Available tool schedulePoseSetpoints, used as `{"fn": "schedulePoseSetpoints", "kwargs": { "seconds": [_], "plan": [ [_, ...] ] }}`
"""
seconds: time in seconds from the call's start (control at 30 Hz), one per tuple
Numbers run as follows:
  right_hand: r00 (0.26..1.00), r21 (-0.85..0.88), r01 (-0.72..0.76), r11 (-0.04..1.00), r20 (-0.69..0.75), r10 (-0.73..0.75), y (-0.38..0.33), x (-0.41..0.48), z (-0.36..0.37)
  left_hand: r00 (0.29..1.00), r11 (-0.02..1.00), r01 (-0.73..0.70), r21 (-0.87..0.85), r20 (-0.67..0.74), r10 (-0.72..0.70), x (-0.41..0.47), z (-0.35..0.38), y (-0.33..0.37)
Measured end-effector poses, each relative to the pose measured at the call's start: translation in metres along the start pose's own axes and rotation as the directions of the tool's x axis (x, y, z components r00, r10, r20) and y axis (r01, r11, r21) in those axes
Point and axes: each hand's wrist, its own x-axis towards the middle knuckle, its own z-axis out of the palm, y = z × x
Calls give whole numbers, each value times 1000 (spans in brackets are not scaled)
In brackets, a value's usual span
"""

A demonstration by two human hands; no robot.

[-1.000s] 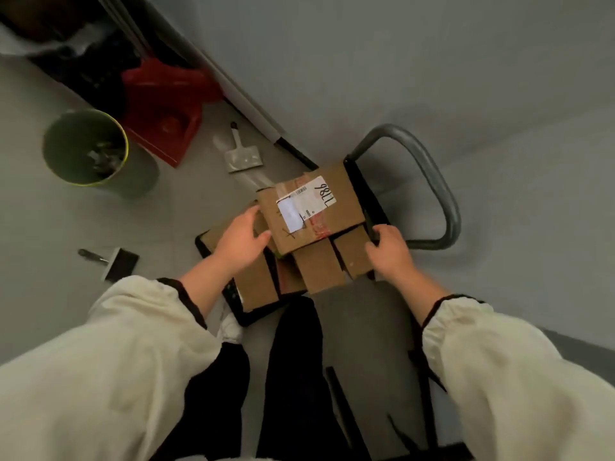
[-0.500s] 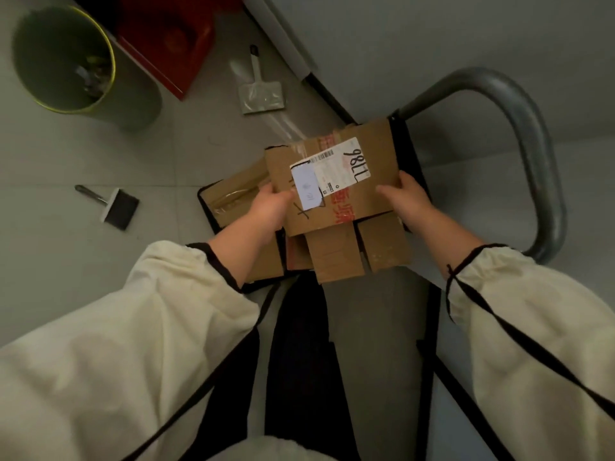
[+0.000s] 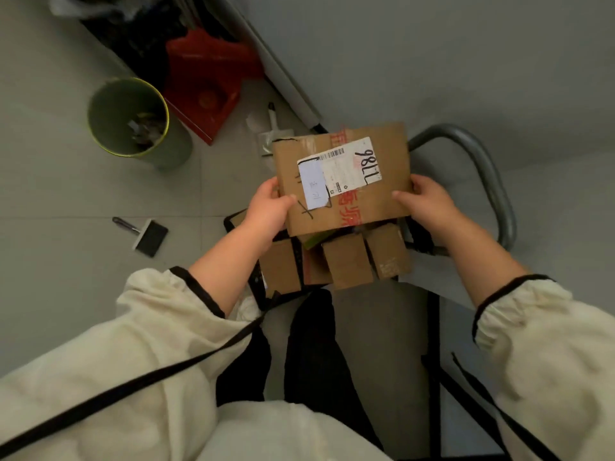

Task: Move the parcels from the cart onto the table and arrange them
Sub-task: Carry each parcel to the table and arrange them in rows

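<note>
Labelled cardboard parcel [image 3: 342, 178] — gripped at both sides, left hand [image 3: 268, 207], right hand [image 3: 427, 202]. Smaller parcels [image 3: 347, 264] left on cart [image 3: 489, 174] — table unseen.

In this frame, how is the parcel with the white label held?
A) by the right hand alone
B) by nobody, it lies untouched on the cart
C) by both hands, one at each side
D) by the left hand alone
C: the left hand grips the left edge of the labelled parcel and the right hand grips its right edge.
</note>
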Motion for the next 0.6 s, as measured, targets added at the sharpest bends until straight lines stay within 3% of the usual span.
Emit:
{"fn": "schedulePoseSetpoints", "kwargs": {
  "seconds": [0.2, 0.3, 0.37, 0.47, 0.6],
  "plan": [
    [992, 32, 102, 994, -74, -100, -95, -92, -4, 981, 980, -196, 29, 0, 196, -85, -76, 51],
    [972, 5, 165, 986, -172, -162, -135, -146, 8, 936, 935, -349, 58, -40, 351, -136, -125, 74],
    [949, 28, 216, 976, -240, -203, -156, -180, 26, 852, 854, -498, 150, -100, 514, -172, -154, 87],
    [941, 205, 233, 951, -292, -168, -176, -217, 59, 668, 678, -643, 355, -173, 724, -226, -181, 105],
    [983, 482, 132, 866, -178, -51, -189, -245, 101, 376, 338, -661, 670, -95, 922, -296, -186, 119]
  ]
}}
